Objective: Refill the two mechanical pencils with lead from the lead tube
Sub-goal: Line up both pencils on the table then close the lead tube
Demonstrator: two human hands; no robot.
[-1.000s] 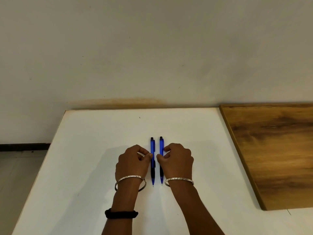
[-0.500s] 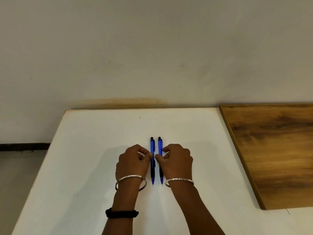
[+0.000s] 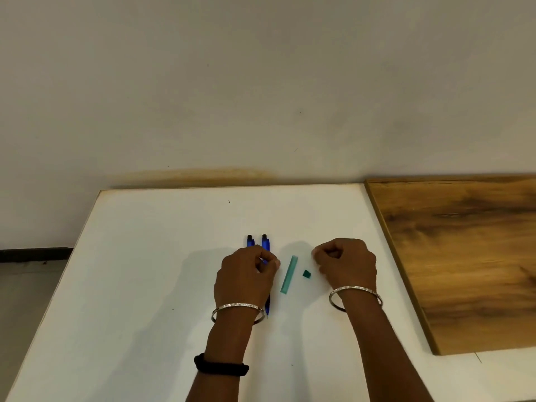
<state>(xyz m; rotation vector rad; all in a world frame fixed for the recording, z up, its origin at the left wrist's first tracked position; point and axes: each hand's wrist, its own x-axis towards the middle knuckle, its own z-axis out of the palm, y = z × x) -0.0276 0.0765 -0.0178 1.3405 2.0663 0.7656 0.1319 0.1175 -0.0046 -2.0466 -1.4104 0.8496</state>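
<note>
Two blue mechanical pencils with black caps lie side by side on the white table [image 3: 145, 256], tips toward me. My left hand [image 3: 246, 275] lies over both. It hides most of the left pencil [image 3: 250, 241], and its curled thumb and fingers pinch the right pencil [image 3: 265, 242]. That pencil's tip shows below my wrist. A translucent green lead tube [image 3: 289, 274] lies just right of my left hand, with its small dark green cap [image 3: 307, 274] loose beside it. Right of the cap, my right hand [image 3: 346, 265] rests curled in a fist with nothing visible in it.
A brown wooden board [image 3: 464, 256] lies on the table's right side, close to my right wrist. The wall stands directly behind the table's far edge. Floor shows past the left edge.
My right hand has let go of its pencil and moved right. The green tube and cap now lie between my hands. My left hand now covers both pencils, which sit slightly further left.
</note>
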